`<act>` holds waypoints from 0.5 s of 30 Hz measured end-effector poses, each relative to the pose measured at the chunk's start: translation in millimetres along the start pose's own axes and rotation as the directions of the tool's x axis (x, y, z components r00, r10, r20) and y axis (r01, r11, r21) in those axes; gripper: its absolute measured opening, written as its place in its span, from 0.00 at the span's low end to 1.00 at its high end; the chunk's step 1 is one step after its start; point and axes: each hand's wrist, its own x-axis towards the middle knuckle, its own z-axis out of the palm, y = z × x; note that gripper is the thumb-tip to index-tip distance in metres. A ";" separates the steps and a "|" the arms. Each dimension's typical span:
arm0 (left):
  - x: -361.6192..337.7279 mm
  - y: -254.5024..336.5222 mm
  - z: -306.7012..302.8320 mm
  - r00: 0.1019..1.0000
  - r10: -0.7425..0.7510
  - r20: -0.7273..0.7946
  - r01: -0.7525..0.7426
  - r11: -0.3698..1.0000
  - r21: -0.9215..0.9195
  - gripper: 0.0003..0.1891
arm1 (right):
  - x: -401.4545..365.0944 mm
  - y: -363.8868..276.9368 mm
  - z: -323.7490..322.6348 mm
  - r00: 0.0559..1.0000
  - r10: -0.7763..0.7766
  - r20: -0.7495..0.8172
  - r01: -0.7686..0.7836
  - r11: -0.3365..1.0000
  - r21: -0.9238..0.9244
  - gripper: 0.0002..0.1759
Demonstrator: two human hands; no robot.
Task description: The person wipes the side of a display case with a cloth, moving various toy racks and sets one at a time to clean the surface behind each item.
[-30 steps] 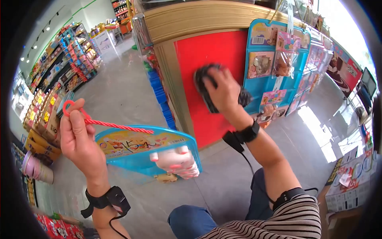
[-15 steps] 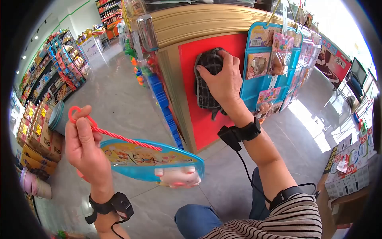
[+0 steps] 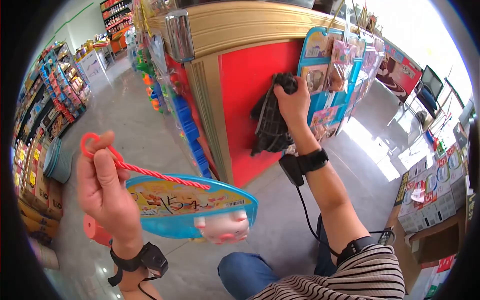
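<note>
My left hand (image 3: 107,185) is closed on a red twisted cord (image 3: 160,176) with a loop at its top. Below the cord hangs a blue-edged toy package (image 3: 200,200) with "15" handwritten on its card and a pink-and-white animal-faced toy (image 3: 222,227) at its front. A salmon-coloured round part (image 3: 96,231) shows behind the left wrist. My right hand (image 3: 293,102) grips a dark checked cloth (image 3: 272,125), bunched at the top and hanging loose against the red panel (image 3: 245,90) of the counter.
Blue hanging toy cards (image 3: 327,75) cover the counter's right side. A clear-wrapped row of blue toys (image 3: 185,120) hangs at its left corner. Stocked shelves (image 3: 55,85) stand far left, and stacked cartons (image 3: 435,190) stand at right. My knee (image 3: 247,275) is below.
The cloth, flat under my right hand before, is now gripped at its top and hangs down. The view has shifted, and the toy package faces me more.
</note>
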 end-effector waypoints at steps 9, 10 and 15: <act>-3.9 9.5 8.1 0.997 -0.053 -0.059 0.056 0.998 0.040 0.12 | -7.5 -36.8 15.3 0.982 -0.180 -0.050 0.187 0.939 0.287 0.23; -4.6 9.4 5.9 0.997 -0.049 -0.065 0.051 0.998 0.030 0.13 | -7.8 -27.2 15.5 0.987 -0.149 -0.057 0.160 0.933 0.324 0.23; -10.4 22.7 24.4 0.980 -0.046 -0.194 0.065 0.994 0.092 0.12 | -2.0 -17.4 6.6 0.994 -0.105 -0.030 0.109 0.936 0.334 0.23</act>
